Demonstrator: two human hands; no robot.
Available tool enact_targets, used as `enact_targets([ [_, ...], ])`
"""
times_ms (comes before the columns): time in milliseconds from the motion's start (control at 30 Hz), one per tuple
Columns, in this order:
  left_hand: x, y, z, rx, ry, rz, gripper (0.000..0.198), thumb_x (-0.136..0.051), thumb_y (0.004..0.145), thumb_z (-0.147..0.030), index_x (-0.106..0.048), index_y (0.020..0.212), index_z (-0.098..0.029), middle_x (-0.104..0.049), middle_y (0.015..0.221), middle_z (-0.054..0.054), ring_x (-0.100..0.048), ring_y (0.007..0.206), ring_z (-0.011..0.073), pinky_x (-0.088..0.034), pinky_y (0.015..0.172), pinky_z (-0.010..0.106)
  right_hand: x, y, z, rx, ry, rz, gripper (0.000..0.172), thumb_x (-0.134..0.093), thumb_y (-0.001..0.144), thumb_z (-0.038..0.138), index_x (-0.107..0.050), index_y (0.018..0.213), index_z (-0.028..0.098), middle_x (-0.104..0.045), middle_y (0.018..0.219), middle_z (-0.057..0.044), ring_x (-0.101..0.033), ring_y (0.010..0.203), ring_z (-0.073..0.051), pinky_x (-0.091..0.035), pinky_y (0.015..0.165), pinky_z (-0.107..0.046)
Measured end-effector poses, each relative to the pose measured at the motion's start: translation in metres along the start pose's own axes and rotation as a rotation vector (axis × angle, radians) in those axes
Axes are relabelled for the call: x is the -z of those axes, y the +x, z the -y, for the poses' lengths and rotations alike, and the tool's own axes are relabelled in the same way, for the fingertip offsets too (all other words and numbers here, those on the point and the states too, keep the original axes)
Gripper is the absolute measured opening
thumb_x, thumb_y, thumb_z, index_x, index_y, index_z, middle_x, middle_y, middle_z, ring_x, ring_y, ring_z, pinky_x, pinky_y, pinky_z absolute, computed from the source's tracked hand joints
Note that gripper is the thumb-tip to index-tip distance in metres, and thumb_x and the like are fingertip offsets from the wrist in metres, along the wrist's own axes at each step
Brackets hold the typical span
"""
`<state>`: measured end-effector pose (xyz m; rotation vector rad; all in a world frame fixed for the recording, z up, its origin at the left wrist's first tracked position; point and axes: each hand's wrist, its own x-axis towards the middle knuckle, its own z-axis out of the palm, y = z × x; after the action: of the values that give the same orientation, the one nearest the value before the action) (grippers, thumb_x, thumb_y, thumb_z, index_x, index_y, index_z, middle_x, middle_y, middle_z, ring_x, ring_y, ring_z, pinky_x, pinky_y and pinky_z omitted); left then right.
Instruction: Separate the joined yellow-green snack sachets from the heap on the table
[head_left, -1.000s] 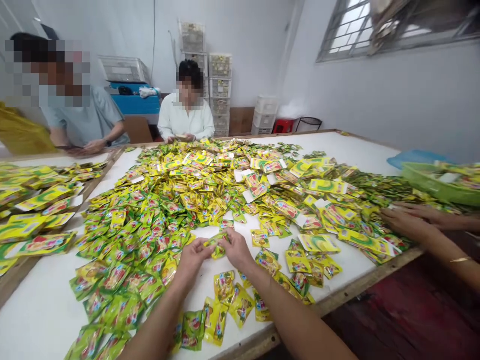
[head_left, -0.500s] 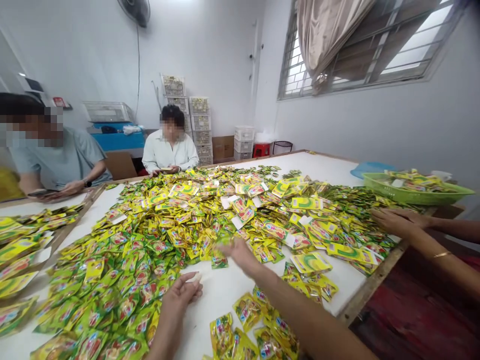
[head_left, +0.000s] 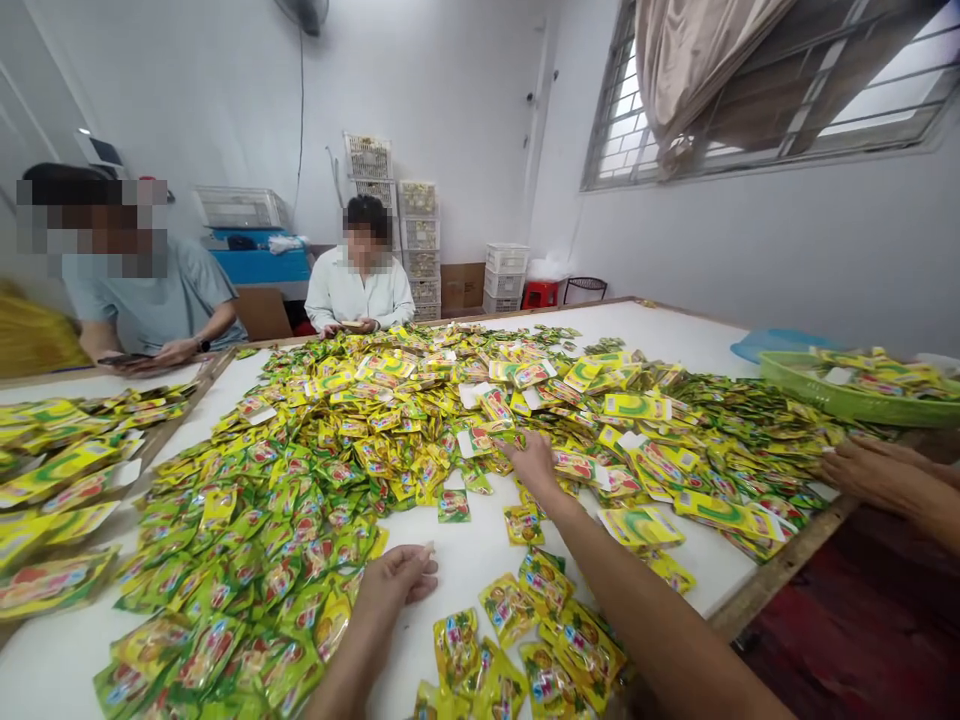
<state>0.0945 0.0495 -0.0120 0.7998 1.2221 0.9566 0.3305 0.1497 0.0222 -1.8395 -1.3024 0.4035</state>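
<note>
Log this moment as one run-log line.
left hand: holding small pale scrap | right hand: on yellow-green sachets | co-worker's hand: near sachets

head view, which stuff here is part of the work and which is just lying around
Part of the work:
yellow-green sachets
left hand
right hand
white table

Just lying around:
blue tray
stacked white crates
cardboard box
red stool

"What shows of the wearer's own body?"

"Two bare arms: the left forearm enters at about 7 o'clock, the right forearm at about 5 o'clock, each narrowing to the wrist."

"And the hands?"

"The left hand lies toward 7 o'clock, the right hand just off centre toward 5."

"Nails?"

"Too small to tell."
</note>
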Motion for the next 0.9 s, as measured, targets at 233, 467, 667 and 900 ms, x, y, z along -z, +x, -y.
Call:
enact_targets([
  [233, -0.011, -0.005, 0.002, -0.137, -0.068, 0.010, 0.039, -0.074, 0.058, -0.046, -0.066, 0.078, -0.014, -0.070, 0.077, 0.006, -0.063, 0.075, 0.0168, -0.047, 0.072, 0.027, -0.019, -0.140, 0.026, -0.351, 0.963, 0.457, 0.048, -0.069, 0.063, 0.045, -0.062, 0.099, 0.015, -0.069, 0.083, -0.007, -0.063, 0.074, -0.022, -0.047, 0.072, -0.035],
  [467, -0.001, -0.009, -0.012, -0.260, -0.062, -0.028, 0.033, -0.073, 0.059, -0.042, -0.054, 0.064, -0.017, -0.056, 0.055, -0.003, -0.051, 0.052, 0.0111, -0.040, 0.057, 0.024, 0.007, -0.170, 0.030, -0.051, 0.440, 0.561, 0.032, -0.063, 0.069, 0.045, -0.064, 0.086, 0.018, -0.065, 0.075, -0.001, -0.057, 0.071, -0.019, -0.044, 0.067, -0.030],
  [667, 0.000, -0.019, -0.019, -0.391, 0.298, 0.197, 0.032, -0.064, 0.067, -0.047, -0.053, 0.064, -0.017, -0.043, 0.055, -0.006, -0.038, 0.052, 0.0095, -0.029, 0.050, 0.021, 0.028, -0.122, 0.052, 0.143, 0.388, 0.281, 0.032, -0.056, 0.075, 0.045, -0.060, 0.093, 0.019, -0.057, 0.066, 0.003, -0.046, 0.054, -0.011, -0.037, 0.053, -0.022],
  [900, 0.004, -0.027, -0.023, -0.395, 0.309, 0.233, 0.032, -0.056, 0.075, -0.048, -0.058, 0.072, -0.016, -0.042, 0.056, -0.005, -0.034, 0.051, 0.0090, -0.027, 0.049, 0.020, 0.018, -0.102, 0.045, 0.255, 0.084, 0.443, 0.032, -0.064, 0.068, 0.034, -0.066, 0.097, 0.021, -0.066, 0.090, -0.004, -0.058, 0.075, -0.020, -0.043, 0.071, -0.030],
])
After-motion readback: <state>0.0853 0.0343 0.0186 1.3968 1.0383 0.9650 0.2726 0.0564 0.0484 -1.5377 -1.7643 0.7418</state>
